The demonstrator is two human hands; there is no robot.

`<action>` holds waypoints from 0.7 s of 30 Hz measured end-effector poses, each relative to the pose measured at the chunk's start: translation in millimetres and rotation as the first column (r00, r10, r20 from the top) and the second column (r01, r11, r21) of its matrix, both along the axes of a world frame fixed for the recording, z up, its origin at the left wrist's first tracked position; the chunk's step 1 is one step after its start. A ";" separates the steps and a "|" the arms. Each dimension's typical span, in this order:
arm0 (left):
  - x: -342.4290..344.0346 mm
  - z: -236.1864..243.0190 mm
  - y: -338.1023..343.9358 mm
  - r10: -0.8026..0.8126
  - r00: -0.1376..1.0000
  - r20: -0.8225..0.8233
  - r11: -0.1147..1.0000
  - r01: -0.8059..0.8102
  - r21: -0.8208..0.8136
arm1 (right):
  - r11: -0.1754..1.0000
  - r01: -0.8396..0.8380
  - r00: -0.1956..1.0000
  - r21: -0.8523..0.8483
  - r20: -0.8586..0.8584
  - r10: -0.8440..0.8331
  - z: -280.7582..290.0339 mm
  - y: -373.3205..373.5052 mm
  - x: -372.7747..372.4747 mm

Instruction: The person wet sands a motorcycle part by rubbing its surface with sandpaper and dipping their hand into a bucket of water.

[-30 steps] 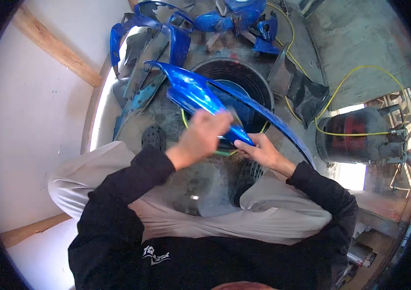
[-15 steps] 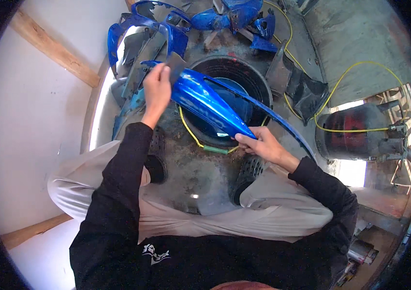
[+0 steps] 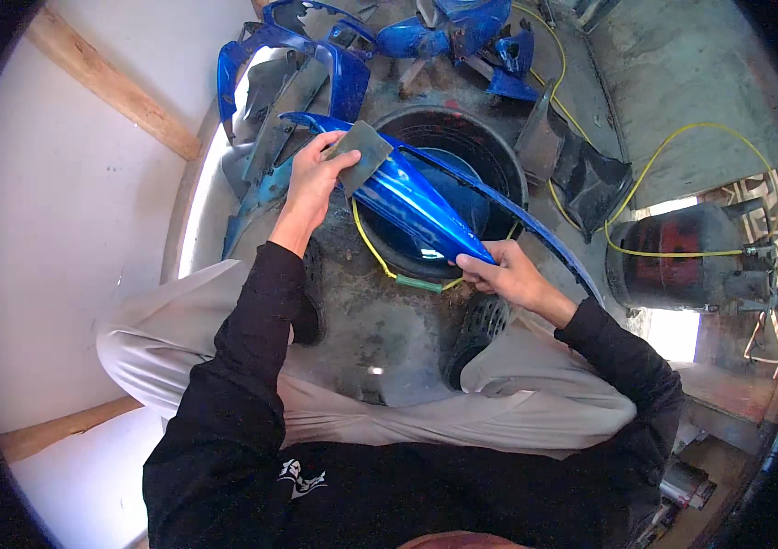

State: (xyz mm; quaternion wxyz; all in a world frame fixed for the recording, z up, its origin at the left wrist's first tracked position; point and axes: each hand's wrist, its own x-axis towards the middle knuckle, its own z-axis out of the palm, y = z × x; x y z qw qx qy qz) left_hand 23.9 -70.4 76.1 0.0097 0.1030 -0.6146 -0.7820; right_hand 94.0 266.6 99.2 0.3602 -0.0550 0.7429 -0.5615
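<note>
My left hand [image 3: 312, 186] pinches a grey-green sheet of sandpaper [image 3: 367, 156], which lies over the upper left part of a glossy blue motorbike body panel [image 3: 421, 209]. Dull, scuffed patches run along the panel's surface. Its lower right tip is gripped by my right hand [image 3: 514, 276], thumb on top and fingers curled beneath. A long thin blue arm [image 3: 545, 240] of the panel stretches past my right wrist. Below the panel stands a round black tub [image 3: 510, 146] with dark liquid in it; the panel covers part of it.
More blue body panels [image 3: 345, 78] lie at the far side, along with dark grey plastic pieces [image 3: 590, 178]. A green-sleeved yellow handle [image 3: 419, 285] hangs on the tub's near side. A yellow hose [image 3: 673, 137] runs to a dark red-black tank [image 3: 673, 256] on the right. A white wall [image 3: 69, 229] bounds the left.
My left hand has shifted right with the sandpaper, which now lies flatter over the panel. My right hand keeps its hold on the tip. The whole view has moved slightly.
</note>
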 end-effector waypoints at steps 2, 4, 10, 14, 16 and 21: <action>4.7 8.7 -0.9 -0.222 0.973 -0.055 0.972 0.226 0.069 | 1.000 0.007 1.000 -0.011 0.006 -0.007 4.5 0.2 -0.6; 10.5 15.3 0.4 -0.410 0.912 -0.035 0.906 0.402 -0.128 | 1.000 0.022 1.000 -0.022 0.019 -0.021 10.5 1.2 -3.7; 21.3 -3.3 40.7 -0.863 0.501 0.058 0.351 0.679 -0.644 | 0.969 0.164 0.984 -0.187 0.104 -0.147 34.4 9.4 -29.3; -11.0 -53.8 79.4 -0.816 0.541 0.202 0.115 0.496 -0.861 | 0.914 0.214 0.965 -0.344 0.219 -0.143 45.7 12.4 -43.6; -35.9 -84.2 91.2 -0.671 0.701 0.241 0.105 0.412 -0.905 | 0.913 0.240 0.958 -0.331 0.230 -0.168 48.5 12.7 -48.7; -66.9 -150.0 111.7 -0.506 0.692 0.515 -0.181 0.499 -0.847 | 0.888 0.256 0.959 -0.381 0.213 -0.185 51.6 17.1 -60.9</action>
